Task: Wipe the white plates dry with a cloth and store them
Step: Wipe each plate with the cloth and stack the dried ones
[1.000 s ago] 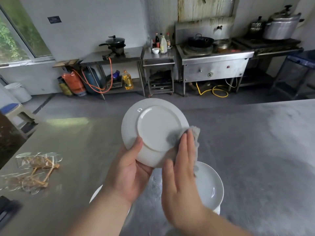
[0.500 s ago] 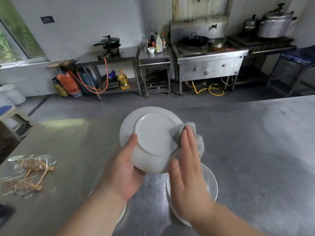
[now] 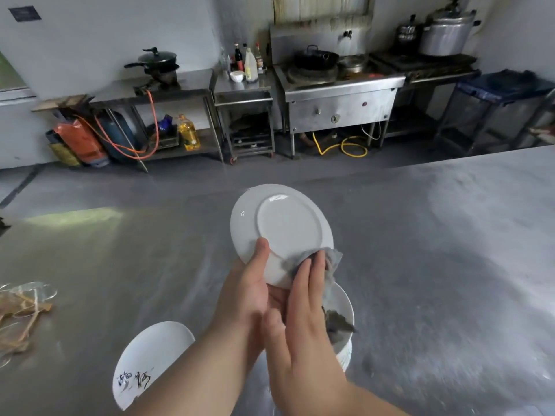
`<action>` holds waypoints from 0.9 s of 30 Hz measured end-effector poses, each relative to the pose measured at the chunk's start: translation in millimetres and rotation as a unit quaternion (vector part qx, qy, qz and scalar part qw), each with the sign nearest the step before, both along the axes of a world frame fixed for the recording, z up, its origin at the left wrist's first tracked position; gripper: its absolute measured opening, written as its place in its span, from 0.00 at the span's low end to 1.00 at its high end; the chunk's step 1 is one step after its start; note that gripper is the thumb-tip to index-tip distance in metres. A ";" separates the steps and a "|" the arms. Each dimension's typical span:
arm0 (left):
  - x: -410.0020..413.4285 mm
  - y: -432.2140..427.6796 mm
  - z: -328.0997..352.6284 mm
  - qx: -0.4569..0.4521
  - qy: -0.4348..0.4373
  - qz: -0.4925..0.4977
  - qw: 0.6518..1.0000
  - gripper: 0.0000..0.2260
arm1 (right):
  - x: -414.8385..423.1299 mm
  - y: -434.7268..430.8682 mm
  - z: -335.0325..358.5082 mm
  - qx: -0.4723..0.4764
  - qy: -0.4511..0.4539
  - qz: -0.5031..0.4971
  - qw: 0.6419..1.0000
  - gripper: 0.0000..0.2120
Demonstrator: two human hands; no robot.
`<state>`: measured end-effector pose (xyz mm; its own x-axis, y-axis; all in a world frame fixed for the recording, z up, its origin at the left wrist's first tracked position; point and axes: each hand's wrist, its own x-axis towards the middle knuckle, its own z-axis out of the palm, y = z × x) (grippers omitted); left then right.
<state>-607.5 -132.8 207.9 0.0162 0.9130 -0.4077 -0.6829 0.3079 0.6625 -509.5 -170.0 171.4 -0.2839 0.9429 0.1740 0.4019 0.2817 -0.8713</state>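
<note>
The plate [image 3: 285, 229] is held up over the bench [image 3: 420, 265], tilted, its underside towards the camera. The left hand [image 3: 243, 292] grips its lower left rim, thumb laid on the back; the other fingers are hidden behind the plate. The right hand [image 3: 300, 319] lies flat, fingers straight, pressing a grey cloth [image 3: 332, 262] against the lower right rim. Most of the cloth is covered by that hand; one corner shows past the fingertips and a tail hangs out below the palm, so the palm may be trapping some of it, though I cannot tell. Under the right hand a stack [image 3: 345, 352] of white plates stands on the bench, largely hidden by hand and cloth. A second plate [image 3: 150, 352] with dark brushed marks lies at lower left, partly behind the left forearm. Clear wrappers [image 3: 21, 313] holding something brown and stringy are cut off by the left edge, too blurred to identify.
</note>
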 end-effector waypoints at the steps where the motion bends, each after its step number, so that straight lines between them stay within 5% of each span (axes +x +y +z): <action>1: 2.1 1.7 -1.2 -0.021 -0.015 -0.020 0.999 0.34 | 0.0 -8.4 -4.9 -0.009 0.008 0.015 1.000 0.45; 4: 7.5 6.0 -6.8 -0.032 -0.048 -0.013 0.998 0.30 | 14.7 13.9 -12.3 -0.051 0.053 -0.046 0.996 0.40; 7: 7.6 12.0 -17.9 -0.006 -0.028 0.037 0.999 0.24 | 52.5 63.2 -14.9 -0.156 0.088 -0.117 0.977 0.24; 9: 3.6 14.2 -24.2 -0.005 -0.013 0.047 0.999 0.22 | 82.1 85.7 -17.5 -0.248 0.104 -0.143 0.952 0.26; 13: -5.6 7.6 -47.4 -0.049 0.029 -0.016 0.998 0.23 | 127.2 96.5 -25.3 -0.201 -0.055 -0.122 0.970 0.22; 17: -19.6 3.0 -68.4 -0.072 0.119 -0.077 0.987 0.21 | 148.5 92.8 -32.7 -0.283 -0.124 -0.046 0.950 0.19; 19: -24.3 2.4 -77.0 -0.080 0.254 -0.116 0.957 0.21 | 151.2 87.7 -36.6 -0.355 -0.029 -0.033 0.934 0.17; 22: -30.4 1.2 -83.7 -0.059 0.508 -0.203 0.835 0.37 | 152.3 85.4 -39.6 -0.407 0.065 -0.033 0.910 0.19; 24: -34.3 1.5 -83.6 -0.056 0.585 -0.235 0.774 0.49 | 152.3 86.2 -40.4 -0.394 0.056 -0.025 0.917 0.16; 27: -38.6 6.5 -84.7 -0.078 0.533 -0.239 0.808 0.56 | 153.0 89.6 -38.0 -0.345 0.042 -0.013 0.937 0.14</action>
<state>-646.1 -126.2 123.1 -0.0847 0.8420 -0.5329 0.4719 0.5049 0.7228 -356.5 -80.4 133.4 -0.2710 0.8454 -0.4603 0.3230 -0.3706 -0.8708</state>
